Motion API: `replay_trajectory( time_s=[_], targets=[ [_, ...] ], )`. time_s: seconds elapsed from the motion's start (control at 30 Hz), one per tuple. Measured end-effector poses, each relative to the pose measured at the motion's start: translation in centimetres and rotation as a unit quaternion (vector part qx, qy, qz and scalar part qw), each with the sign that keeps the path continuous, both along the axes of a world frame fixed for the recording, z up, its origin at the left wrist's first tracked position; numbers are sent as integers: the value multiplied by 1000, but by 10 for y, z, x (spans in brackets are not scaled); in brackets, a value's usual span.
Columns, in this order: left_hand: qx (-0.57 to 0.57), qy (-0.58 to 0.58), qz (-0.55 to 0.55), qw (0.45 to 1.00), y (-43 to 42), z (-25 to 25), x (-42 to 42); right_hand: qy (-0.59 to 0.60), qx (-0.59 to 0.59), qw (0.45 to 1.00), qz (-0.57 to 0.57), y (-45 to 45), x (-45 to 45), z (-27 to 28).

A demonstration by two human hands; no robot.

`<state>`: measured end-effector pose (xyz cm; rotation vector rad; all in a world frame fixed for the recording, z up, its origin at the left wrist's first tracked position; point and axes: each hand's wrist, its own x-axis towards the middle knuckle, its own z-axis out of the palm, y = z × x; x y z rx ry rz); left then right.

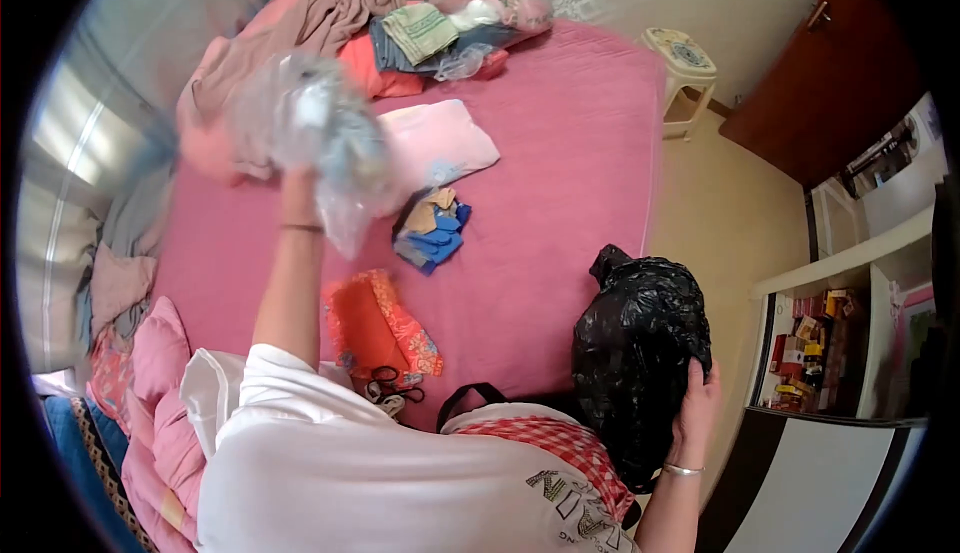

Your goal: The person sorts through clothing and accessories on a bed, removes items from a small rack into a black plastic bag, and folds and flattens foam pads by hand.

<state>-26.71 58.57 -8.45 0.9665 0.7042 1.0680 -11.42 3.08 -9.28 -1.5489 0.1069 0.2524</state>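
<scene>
Plastic bag [320, 118], motion-blurred, is grasped in our left hand [298, 181], upper left; black bag [640, 343], long axis near vertical, lies lower right, immediately left of our right hand [697, 400], fingers gripping its edge.

Left arm [290, 288] outstretched forward, right grip [697, 403] low.

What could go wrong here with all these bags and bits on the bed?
The black bag sits at the edge of the bed; it might slide to the floor if the right hand left it.
The clear plastic bag, raised in the left hand, looks thin and might tear.
What look like scissors lie close to the person's body and could poke them.
</scene>
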Motion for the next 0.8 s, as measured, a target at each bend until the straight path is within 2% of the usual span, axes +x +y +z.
replay_trajectory(
  time_s=[0.03, 0.07, 0.1, 0.17, 0.2, 0.23, 0.27, 0.3, 0.33, 0.37, 0.4, 0.47, 0.53, 0.57, 0.6, 0.67, 0.7, 0.73, 0.8],
  targets=[
    [-6, -27, -82, 996, -31, 16, 14, -8, 4, 1000, -14, -3, 0, 0],
    [-15, -44, -208, 977, -63, 30, 24, -15, 9, 999, -29, -6, -1, 0],
    [-81, -70, -360, 927, -91, 40, 36, -21, 12, 999, -34, -11, 0, -3],
    [125, -21, -560, 819, -121, 1, 60, -18, 16, 998, -52, -23, 1, -12],
    [411, -51, -550, 725, -152, -2, 79, -23, 19, 998, -57, -33, 2, -25],
    [35, -20, -776, 630, -203, 12, 90, -27, 21, 997, -70, -47, 2, -40],
    [39, -59, -834, 547, -241, 43, 96, -31, 22, 996, -82, -62, 4, -47],
    [46, 20, -883, 466, -261, 42, 109, -227, -2, 957, 181, -82, 13, -45],
    [54, 98, -919, 379, -274, 40, 119, -230, -3, 957, 177, -70, 9, -27],
    [58, 98, -920, 375, -285, 34, 122, -125, 71, 989, 32, -52, 7, -12],
    [87, 98, -912, 390, -296, 24, 122, -15, 144, 983, -115, -40, 1, 3],
    [117, 98, -904, 400, -306, 12, 121, -13, 173, 977, -122, -44, -7, 7],
    [108, 158, -898, 397, -312, 20, 117, -123, -55, 990, -41, -45, -19, 12],
    [106, 221, -856, 455, -309, 27, 116, -166, -178, 970, -18, -45, -26, 18],
    [108, 220, -857, 453, -307, 20, 118, -186, -195, 963, 4, -48, -30, 14],
    [-22, 119, -859, 497, -303, 0, 123, -208, -203, 957, 15, -49, -39, 7],
    [-35, 131, -840, 525, -305, 10, 119, -232, -193, 953, 22, -50, -41, 3],
    [-36, 131, -840, 525, -307, 4, 120, -231, -193, 953, 23, -50, -43, 2],
    [-56, 188, -846, 496, -314, -18, 125, -275, -296, 912, 65, -50, -47, 2]
  ],
)
